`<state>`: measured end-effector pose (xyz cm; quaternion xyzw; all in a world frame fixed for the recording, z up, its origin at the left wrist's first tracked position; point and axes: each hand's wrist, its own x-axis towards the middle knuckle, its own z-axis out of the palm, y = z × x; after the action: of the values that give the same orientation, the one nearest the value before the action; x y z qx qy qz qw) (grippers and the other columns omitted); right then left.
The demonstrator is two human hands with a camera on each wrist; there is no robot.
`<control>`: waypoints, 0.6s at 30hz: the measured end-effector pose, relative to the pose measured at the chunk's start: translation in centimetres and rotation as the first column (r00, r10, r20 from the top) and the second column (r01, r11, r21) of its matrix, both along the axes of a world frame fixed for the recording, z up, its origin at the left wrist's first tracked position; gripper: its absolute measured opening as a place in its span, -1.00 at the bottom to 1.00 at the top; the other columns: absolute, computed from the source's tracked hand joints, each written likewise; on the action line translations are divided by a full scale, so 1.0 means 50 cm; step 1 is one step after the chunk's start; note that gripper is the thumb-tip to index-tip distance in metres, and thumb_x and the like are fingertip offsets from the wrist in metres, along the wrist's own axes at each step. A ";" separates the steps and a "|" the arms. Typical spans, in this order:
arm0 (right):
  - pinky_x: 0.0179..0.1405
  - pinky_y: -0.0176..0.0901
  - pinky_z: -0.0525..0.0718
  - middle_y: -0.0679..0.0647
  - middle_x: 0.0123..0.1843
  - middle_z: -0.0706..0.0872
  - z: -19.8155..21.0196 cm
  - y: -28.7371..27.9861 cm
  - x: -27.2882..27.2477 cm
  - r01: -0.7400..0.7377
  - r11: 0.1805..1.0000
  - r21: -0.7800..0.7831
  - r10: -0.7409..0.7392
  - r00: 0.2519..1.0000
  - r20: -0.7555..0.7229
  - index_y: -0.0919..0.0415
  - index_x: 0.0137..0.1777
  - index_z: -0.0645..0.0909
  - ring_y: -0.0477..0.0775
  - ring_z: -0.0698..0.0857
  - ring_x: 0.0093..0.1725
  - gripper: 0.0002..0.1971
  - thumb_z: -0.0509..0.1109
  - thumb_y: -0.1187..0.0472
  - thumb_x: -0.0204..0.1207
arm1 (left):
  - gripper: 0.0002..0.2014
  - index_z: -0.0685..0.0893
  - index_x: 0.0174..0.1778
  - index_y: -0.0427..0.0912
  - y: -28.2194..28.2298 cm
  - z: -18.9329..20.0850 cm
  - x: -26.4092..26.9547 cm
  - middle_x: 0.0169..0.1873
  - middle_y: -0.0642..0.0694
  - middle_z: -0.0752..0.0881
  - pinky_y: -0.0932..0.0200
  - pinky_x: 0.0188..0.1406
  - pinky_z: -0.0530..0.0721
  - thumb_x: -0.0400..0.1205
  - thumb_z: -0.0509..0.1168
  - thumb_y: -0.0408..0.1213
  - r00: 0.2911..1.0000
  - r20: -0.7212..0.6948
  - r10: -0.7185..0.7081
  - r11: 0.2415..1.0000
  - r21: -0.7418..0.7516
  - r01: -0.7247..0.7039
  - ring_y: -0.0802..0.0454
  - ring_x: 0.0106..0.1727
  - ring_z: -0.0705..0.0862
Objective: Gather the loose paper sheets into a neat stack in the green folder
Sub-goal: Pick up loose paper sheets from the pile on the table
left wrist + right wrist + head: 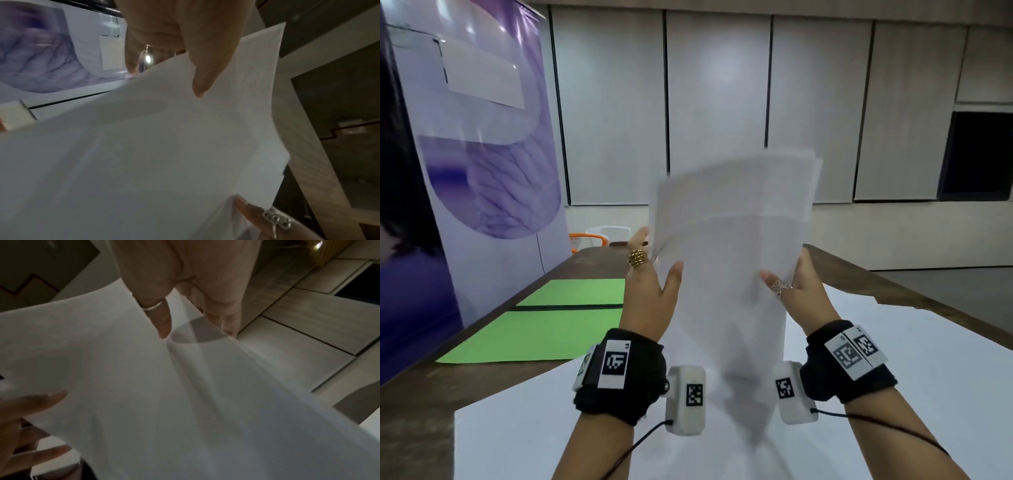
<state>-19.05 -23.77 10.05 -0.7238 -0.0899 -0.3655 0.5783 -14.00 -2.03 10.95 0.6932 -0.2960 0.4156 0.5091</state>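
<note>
Left hand (650, 291) thumb lies across the near face of the paper sheets (729, 240), fingers behind the left edge — clamped on the bundle. Right hand (799, 291) pinches the right edge likewise, thumb in front, fingers behind. Sheets stand upright at frame centre, top edges fanned and blurred, lower end down between the wrists over a white sheet (893, 359) that covers the near part of the wooden table (410, 411). Green folder (544, 318) lies open and flat at centre left on the table, apart from the hands — a purple banner (482, 137) stands behind it.
</note>
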 end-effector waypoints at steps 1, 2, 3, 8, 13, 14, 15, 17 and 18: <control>0.36 0.00 0.54 -0.20 0.15 0.65 -0.005 -0.003 0.001 0.006 1.000 0.001 -0.006 1.000 -0.026 -0.19 0.16 0.39 -0.15 0.64 0.22 -0.56 0.40 0.36 0.52 | -0.51 0.31 0.41 -0.44 0.000 -0.009 0.001 0.09 -0.24 0.58 0.60 0.07 0.30 0.61 0.30 -0.43 0.999 -0.020 0.029 1.000 0.010 -0.029 -0.05 0.08 0.54; 0.35 0.00 0.54 -0.20 0.12 0.64 -0.008 -0.003 0.004 0.013 1.000 0.006 -0.012 0.998 -0.053 -0.16 0.15 0.39 -0.15 0.64 0.19 -0.58 0.36 0.39 0.54 | -0.57 0.37 0.37 -0.47 -0.002 -0.014 0.002 0.05 -0.32 0.62 0.46 0.00 0.33 0.61 0.29 -0.44 0.998 -0.031 0.058 0.998 0.011 -0.058 -0.16 0.04 0.59; 0.34 -0.01 0.55 -0.19 0.10 0.64 -0.010 -0.001 0.010 0.022 1.000 0.012 -0.021 0.997 -0.076 -0.11 0.18 0.39 -0.11 0.64 0.19 -0.60 0.32 0.42 0.56 | -0.63 0.44 0.31 -0.48 -0.006 -0.016 0.006 -0.01 -0.35 0.66 0.39 -0.10 0.32 0.61 0.29 -0.45 0.996 -0.030 0.087 0.996 0.001 -0.087 -0.25 0.00 0.63; 0.14 -0.13 0.59 -0.09 0.04 0.69 0.017 0.008 0.030 0.146 0.989 0.024 -0.146 0.989 0.031 0.09 0.21 0.47 -0.09 0.68 0.05 -0.69 0.29 0.44 0.56 | -0.57 0.49 0.27 -0.34 -0.035 0.021 0.023 -0.12 0.23 0.69 0.51 -0.20 0.52 0.54 0.31 -0.19 0.998 0.012 -0.054 0.986 -0.158 0.055 0.28 -0.20 0.68; 0.19 -0.09 0.59 -0.13 0.07 0.69 0.015 -0.006 0.036 0.062 0.996 0.067 -0.061 0.998 -0.022 0.06 0.15 0.41 -0.06 0.68 0.13 -0.69 0.41 0.34 0.52 | -0.56 0.37 0.30 0.05 -0.031 0.005 0.064 0.12 -0.08 0.65 0.37 0.08 0.58 0.53 0.33 -0.08 0.980 -0.088 -0.179 0.967 -0.197 0.159 0.07 0.07 0.67; 0.23 -0.06 0.58 -0.11 0.12 0.68 0.000 -0.009 0.035 0.014 0.997 0.077 -0.008 0.997 -0.081 0.02 0.15 0.41 -0.02 0.67 0.19 -0.66 0.43 0.34 0.50 | -0.59 0.41 0.29 -0.11 -0.028 -0.015 0.072 0.04 -0.07 0.66 0.48 -0.02 0.55 0.55 0.35 -0.17 0.982 -0.125 -0.142 0.975 -0.187 0.117 0.05 0.01 0.67; 0.24 -0.02 0.59 -0.07 0.14 0.68 -0.016 -0.011 0.034 -0.021 0.995 0.095 0.034 0.991 -0.130 0.00 0.13 0.41 0.04 0.66 0.22 -0.65 0.42 0.37 0.50 | -0.64 0.45 0.26 -0.25 -0.025 -0.035 0.078 -0.04 -0.06 0.65 0.56 -0.15 0.51 0.58 0.35 -0.26 0.980 -0.169 -0.101 0.983 -0.172 0.072 0.01 -0.05 0.67; 0.20 0.10 0.64 0.09 0.12 0.71 -0.044 -0.014 0.029 -0.031 0.993 0.116 0.053 0.980 -0.194 0.00 0.06 0.43 0.19 0.68 0.15 -0.68 0.37 0.44 0.52 | -0.69 0.51 0.20 -0.41 -0.023 -0.069 0.083 -0.11 -0.11 0.66 0.66 -0.30 0.43 0.61 0.32 -0.32 0.970 -0.239 -0.037 0.991 -0.130 0.006 -0.11 -0.09 0.68; 0.18 0.14 0.64 0.16 0.10 0.72 -0.053 -0.014 0.029 -0.021 0.993 0.118 0.046 0.976 -0.214 0.03 0.05 0.45 0.23 0.69 0.10 -0.70 0.34 0.46 0.54 | -0.68 0.52 0.20 -0.44 -0.025 -0.078 0.084 -0.11 -0.13 0.66 0.70 -0.31 0.41 0.61 0.31 -0.33 0.967 -0.253 -0.027 0.992 -0.126 -0.005 -0.11 -0.08 0.68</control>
<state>-17.62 -24.49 7.38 -0.7230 -0.0175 -0.2794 0.6316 -9.79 -3.27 7.03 0.7058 -0.2055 0.3380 0.5877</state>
